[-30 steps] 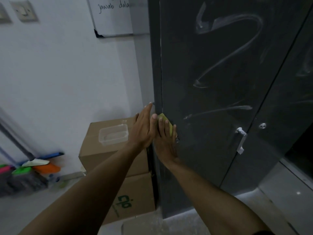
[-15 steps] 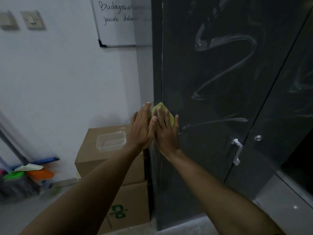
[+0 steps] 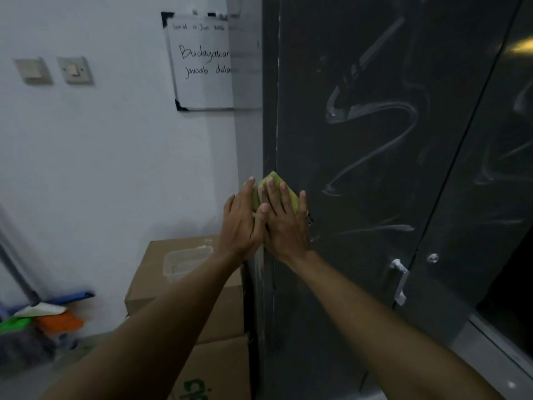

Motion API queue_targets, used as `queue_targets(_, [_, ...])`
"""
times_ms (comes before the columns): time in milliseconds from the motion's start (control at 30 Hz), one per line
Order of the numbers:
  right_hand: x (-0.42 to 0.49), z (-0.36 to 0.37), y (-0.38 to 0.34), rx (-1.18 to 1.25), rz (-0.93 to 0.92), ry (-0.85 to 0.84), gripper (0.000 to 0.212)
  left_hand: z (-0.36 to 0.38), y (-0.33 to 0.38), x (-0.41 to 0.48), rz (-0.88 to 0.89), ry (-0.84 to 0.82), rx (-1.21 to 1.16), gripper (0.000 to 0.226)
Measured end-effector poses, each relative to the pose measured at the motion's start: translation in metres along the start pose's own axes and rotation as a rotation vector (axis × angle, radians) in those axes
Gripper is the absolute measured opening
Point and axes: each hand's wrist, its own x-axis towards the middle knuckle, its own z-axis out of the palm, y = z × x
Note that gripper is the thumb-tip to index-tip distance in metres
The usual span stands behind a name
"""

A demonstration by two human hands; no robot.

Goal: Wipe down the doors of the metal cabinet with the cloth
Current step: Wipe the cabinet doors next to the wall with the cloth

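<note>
1. Two bare forearms are seen reaching up from the lower edge of the view and meeting at the left edge of the cabinet.
2. The right hand (image 3: 284,226) is laid flat, fingers straight and slightly spread, and pressed on the cloth (image 3: 274,179); nothing is gripped.
3. The left hand (image 3: 240,223) is also held flat, fingers straight, just beside the right hand, with its thumb lying over the right hand's back and its fingertips reaching the cloth's left edge.
4. The yellow-green cloth is pinned between the palms and the left door (image 3: 360,174). Only its upper corner and right edge are seen past the fingers.
5. The cloth lies at the door's left edge, at mid height. Pale looping smears are seen on the dark door, above and to the right of the hands.
6. A light metal handle (image 3: 399,280) is fixed low at the left door's right edge. The right door (image 3: 490,197) adjoins it and bears a small lock (image 3: 432,257).
7. Stacked cardboard boxes (image 3: 202,307) stand left of the cabinet, with a clear plastic container (image 3: 184,262) on top.
8. On the white wall behind, a whiteboard (image 3: 202,82) with handwriting and two switches (image 3: 75,70) are mounted.
</note>
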Motion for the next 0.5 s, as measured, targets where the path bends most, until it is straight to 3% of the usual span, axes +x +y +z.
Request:
queue_targets(333, [0.02,-0.008,0.007,-0.035,-0.015,0.051,0.084,-0.015,0.013,0.023,0.095,0.047,0.014,0.065])
queue_targets(500, [0.056,-0.024,0.014,-0.001,-0.043,0.161,0.069,-0.024,0.022,0.043,0.118,0.082,0.029,0.066])
